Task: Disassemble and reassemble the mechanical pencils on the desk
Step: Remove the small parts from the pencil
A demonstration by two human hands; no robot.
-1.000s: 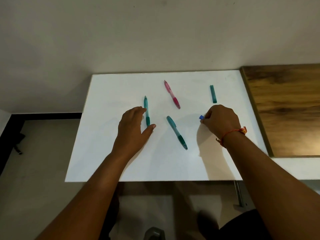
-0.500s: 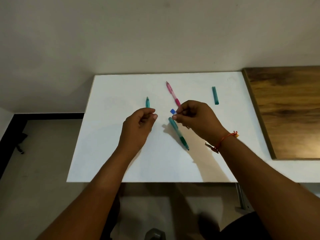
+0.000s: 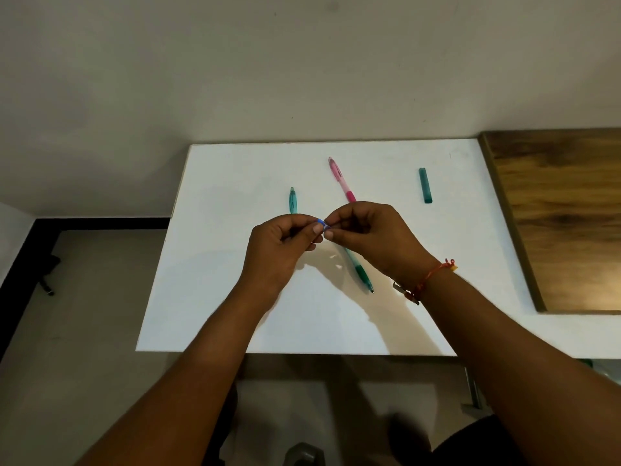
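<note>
My left hand and my right hand meet above the middle of the white desk. Between their fingertips they pinch a small blue piece. Whatever else my left hand's curled fingers hold is hidden. A teal pencil lies behind my left hand, only its upper end showing. A second teal pencil lies slanted under my right hand. The pink pencil lies farther back. A short teal tube lies alone at the back right.
A wooden board adjoins the desk on the right. The wall stands right behind the desk's far edge. A dark object sits on the floor to the left. The desk's front edge is close to my forearms.
My right hand picked the blue piece off the desk at the right and carried it left. My left hand curled and rose from the teal pencil. Both hands now meet at the piece.
</note>
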